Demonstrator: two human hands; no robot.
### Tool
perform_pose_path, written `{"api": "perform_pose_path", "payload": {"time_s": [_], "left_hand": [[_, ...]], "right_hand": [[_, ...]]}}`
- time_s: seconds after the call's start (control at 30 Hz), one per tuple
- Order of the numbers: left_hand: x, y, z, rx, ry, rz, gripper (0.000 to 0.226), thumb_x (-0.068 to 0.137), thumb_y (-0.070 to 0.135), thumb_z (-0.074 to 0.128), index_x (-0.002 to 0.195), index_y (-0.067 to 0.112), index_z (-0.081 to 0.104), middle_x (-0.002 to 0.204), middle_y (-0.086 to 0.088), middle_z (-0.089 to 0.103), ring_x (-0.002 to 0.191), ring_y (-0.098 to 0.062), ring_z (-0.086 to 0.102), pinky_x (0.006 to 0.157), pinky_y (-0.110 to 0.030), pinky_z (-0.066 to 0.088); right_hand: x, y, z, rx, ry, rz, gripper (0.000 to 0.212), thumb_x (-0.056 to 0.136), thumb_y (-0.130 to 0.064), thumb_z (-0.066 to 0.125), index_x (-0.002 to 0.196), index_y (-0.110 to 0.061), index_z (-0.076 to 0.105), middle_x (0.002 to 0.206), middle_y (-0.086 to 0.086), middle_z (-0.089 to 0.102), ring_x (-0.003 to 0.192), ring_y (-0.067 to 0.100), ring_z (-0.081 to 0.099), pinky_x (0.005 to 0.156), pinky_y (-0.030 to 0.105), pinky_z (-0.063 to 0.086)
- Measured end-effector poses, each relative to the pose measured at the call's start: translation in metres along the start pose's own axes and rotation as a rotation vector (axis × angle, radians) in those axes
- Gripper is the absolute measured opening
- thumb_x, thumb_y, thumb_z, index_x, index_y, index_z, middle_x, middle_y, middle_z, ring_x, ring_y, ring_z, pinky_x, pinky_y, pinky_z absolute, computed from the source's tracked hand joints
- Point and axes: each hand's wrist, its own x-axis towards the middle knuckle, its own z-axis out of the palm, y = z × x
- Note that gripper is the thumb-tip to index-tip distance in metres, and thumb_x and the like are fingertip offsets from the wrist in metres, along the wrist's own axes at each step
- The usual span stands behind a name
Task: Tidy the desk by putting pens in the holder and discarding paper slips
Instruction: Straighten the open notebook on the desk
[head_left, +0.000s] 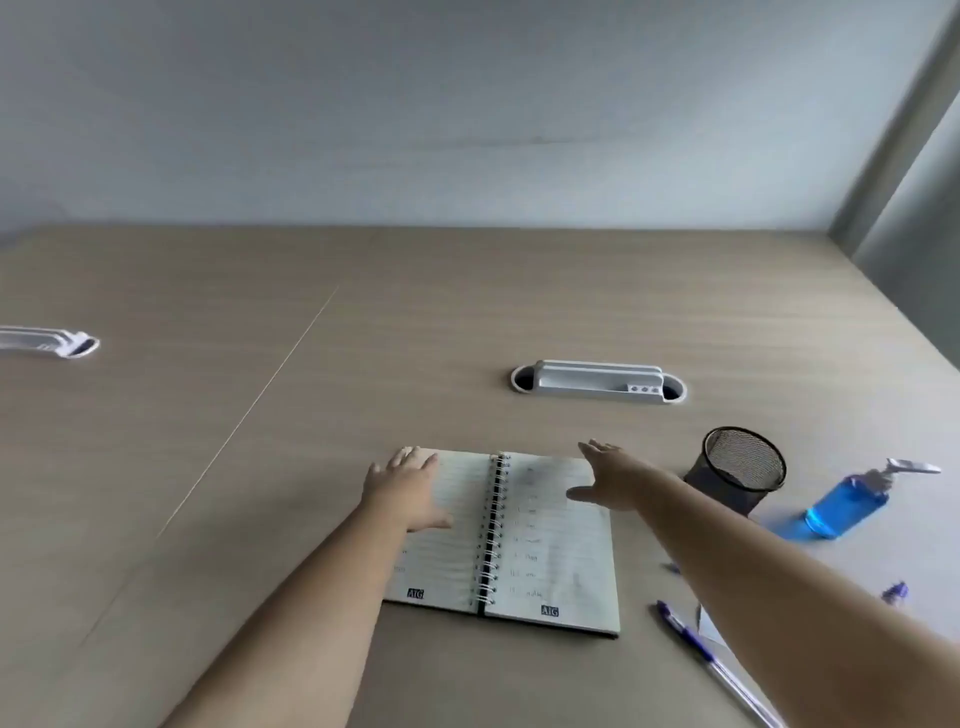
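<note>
An open spiral notebook (550, 561) lies on the wooden desk (260, 467). My left hand (405, 488) rests flat on its left page, fingers spread. Over the top of the right page my right hand (605, 478) hovers open, holding nothing. A black mesh pen holder (737, 470) stands to the right of the notebook and looks empty. A blue pen (717, 670) lies at the lower right beside a white paper slip (709, 626), which my right forearm partly hides. Another blue pen end (894, 592) shows past that forearm.
A blue pump bottle (852, 501) stands right of the holder. A white cable-port cover (597, 382) sits in the desk behind the notebook, and another (52, 342) at the far left. A grey wall runs along the back edge.
</note>
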Motion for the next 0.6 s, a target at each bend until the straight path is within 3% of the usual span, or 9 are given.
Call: {"api": "perform_pose_path", "payload": {"time_s": [0.13,0.23,0.3,0.47,0.6], "left_hand": [[0.012,-0.006,0.023,0.091,-0.064,0.035,0.117,0.062,0.06,0.075,0.151,0.021,0.011,0.161,-0.001,0.014,0.148,-0.02,0.017,0.115,-0.046,0.025],[0.019,-0.008,0.037,0.103,-0.074,0.034,0.113,0.05,0.06,0.082,0.141,0.015,0.031,0.147,0.0,0.039,0.137,-0.02,0.039,0.108,-0.045,0.037],[0.02,-0.008,0.038,0.113,-0.051,0.032,0.11,0.046,0.06,0.084,0.134,0.014,0.038,0.139,0.0,0.045,0.131,-0.02,0.044,0.104,-0.046,0.04],[0.024,-0.007,0.039,0.094,-0.053,0.042,0.113,0.045,0.058,0.085,0.137,0.012,0.036,0.142,-0.003,0.042,0.134,-0.022,0.041,0.106,-0.048,0.038],[0.021,-0.004,0.036,0.104,-0.054,0.032,0.112,0.048,0.053,0.086,0.138,0.009,0.036,0.144,-0.005,0.042,0.135,-0.022,0.039,0.105,-0.042,0.038]], "right_hand": [[0.008,0.002,0.007,-0.068,-0.05,0.033,0.114,0.07,-0.057,0.069,0.149,-0.015,0.0,0.161,0.003,0.003,0.148,0.023,0.004,0.12,0.043,0.013],[0.013,0.002,0.01,-0.1,-0.087,0.061,0.126,0.061,-0.057,0.076,0.149,-0.015,-0.003,0.161,0.003,0.0,0.148,0.025,0.0,0.12,0.044,0.009],[0.015,0.002,0.009,-0.123,-0.081,0.076,0.126,0.058,-0.057,0.077,0.149,-0.015,0.001,0.161,0.004,0.002,0.148,0.026,0.002,0.119,0.046,0.011],[0.016,-0.002,0.008,-0.19,-0.06,0.069,0.123,0.057,-0.059,0.077,0.149,-0.012,0.01,0.16,0.004,0.009,0.148,0.027,0.006,0.119,0.049,0.014],[0.011,-0.002,0.012,-0.218,-0.021,0.063,0.12,0.061,-0.059,0.074,0.149,-0.011,0.006,0.16,0.006,0.008,0.148,0.026,0.007,0.119,0.047,0.016]]}}
